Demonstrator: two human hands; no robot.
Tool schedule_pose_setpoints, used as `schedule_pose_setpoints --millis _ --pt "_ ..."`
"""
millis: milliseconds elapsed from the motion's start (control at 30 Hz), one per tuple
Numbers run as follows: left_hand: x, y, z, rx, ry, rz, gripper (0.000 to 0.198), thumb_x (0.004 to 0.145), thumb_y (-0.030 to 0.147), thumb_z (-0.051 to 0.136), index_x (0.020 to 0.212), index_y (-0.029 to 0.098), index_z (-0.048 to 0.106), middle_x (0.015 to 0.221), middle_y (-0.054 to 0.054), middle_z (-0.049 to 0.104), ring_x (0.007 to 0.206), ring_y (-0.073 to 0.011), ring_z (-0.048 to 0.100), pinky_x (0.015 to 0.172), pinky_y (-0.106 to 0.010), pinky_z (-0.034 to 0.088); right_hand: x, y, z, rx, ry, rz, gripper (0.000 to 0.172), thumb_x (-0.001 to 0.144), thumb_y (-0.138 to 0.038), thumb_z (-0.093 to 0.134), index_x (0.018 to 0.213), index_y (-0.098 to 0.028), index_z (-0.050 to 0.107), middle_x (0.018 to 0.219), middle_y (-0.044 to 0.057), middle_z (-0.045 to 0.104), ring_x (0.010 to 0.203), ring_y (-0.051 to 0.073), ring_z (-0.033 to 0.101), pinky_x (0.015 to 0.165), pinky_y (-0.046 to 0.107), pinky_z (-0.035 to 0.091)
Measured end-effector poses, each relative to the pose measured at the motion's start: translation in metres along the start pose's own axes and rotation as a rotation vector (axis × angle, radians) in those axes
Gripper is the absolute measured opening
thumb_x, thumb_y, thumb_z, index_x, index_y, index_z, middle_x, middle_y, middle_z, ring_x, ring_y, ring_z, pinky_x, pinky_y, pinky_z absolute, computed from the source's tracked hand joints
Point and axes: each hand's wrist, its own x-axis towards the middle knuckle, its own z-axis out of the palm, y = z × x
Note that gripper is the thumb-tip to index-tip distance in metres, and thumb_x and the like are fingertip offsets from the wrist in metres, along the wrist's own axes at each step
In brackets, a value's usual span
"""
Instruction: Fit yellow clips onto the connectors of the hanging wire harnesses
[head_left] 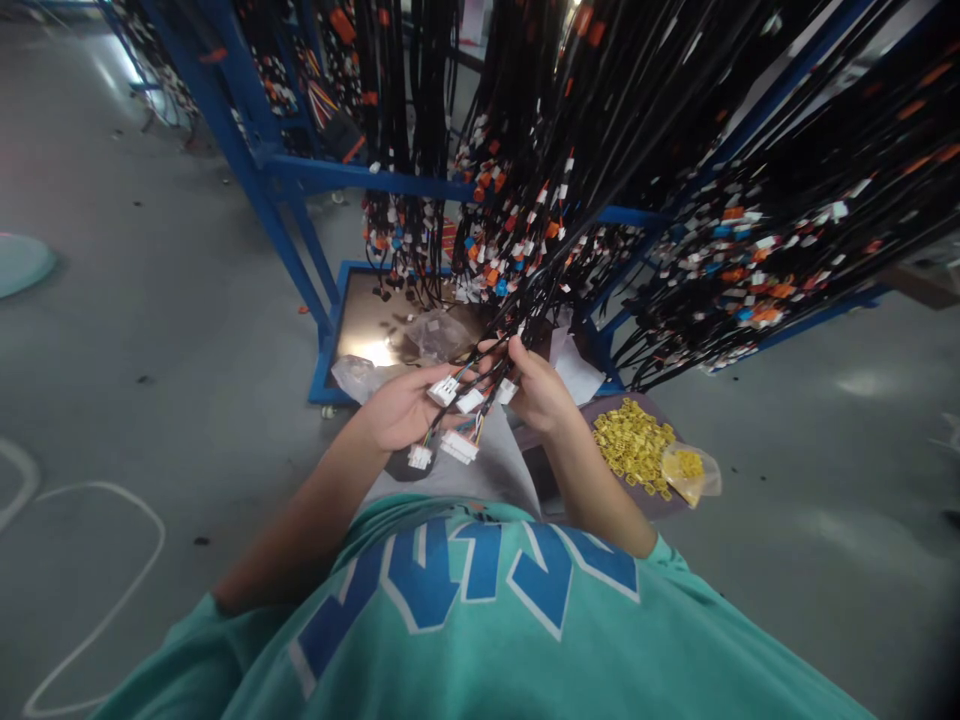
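Several black cables with white plug connectors at their ends come down from a hanging bundle into my hands, in front of my body. My left hand is turned palm up, its fingers partly hidden under the cable ends and holding them loosely. Thin coloured wires show just behind some of the connectors. My right hand is closed round the same wire harness, with its thumb on top of the cables. A white connector pokes out beside the right palm.
A blue metal rack carries dense hanging harnesses with white, orange and blue connectors. Plastic bags lie on its base. To the right, a tray holds many small yellow parts and a clear bag.
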Motion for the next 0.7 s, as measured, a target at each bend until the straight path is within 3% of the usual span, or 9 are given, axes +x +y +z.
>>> schedule_pose_setpoints --millis 133,333,533,700 --pt "-0.001 0.000 0.000 0.003 0.047 0.025 0.025 0.092 0.021 0.042 0.092 0.012 0.065 0.077 -0.005 0.070 0.070 -0.0152 0.067 0.069 -0.030 0.056 -0.001 -0.004 -0.002 -0.068 0.000 -0.008 0.048 0.078 -0.063 0.054 0.093 -0.018 0.064 0.075 0.003 0.065 0.072 0.016 0.062 0.058 0.026 0.047" --pt "-0.005 -0.001 0.003 0.205 0.094 0.130 0.008 0.078 0.020 0.064 0.076 0.013 0.060 0.072 -0.004 0.066 0.065 -0.0143 0.064 0.061 -0.026 0.054 -0.006 -0.012 -0.005 -0.060 -0.010 0.060 0.038 0.066 -0.049 0.073 0.084 -0.017 0.063 0.068 -0.001 0.063 0.044 0.006 0.044 0.040 0.021 0.034" --pt "-0.009 0.000 0.009 0.431 0.075 0.112 0.021 0.066 0.025 0.073 0.077 0.014 0.058 0.074 -0.002 0.059 0.065 -0.0119 0.059 0.054 -0.022 0.047 -0.012 -0.009 -0.002 -0.004 -0.045 0.062 0.045 0.061 -0.047 0.077 0.092 -0.021 0.060 0.078 -0.002 0.064 0.048 0.009 0.052 0.038 0.023 0.038" --pt "-0.006 -0.008 0.011 0.512 0.060 0.130 0.024 0.064 0.029 0.072 0.076 0.015 0.057 0.067 0.002 0.055 0.055 -0.0077 0.051 0.051 -0.020 0.040 -0.008 -0.002 -0.004 -0.006 0.026 0.062 0.045 0.060 -0.045 0.077 0.093 -0.019 0.062 0.075 -0.002 0.065 0.049 0.008 0.051 0.040 0.022 0.038"
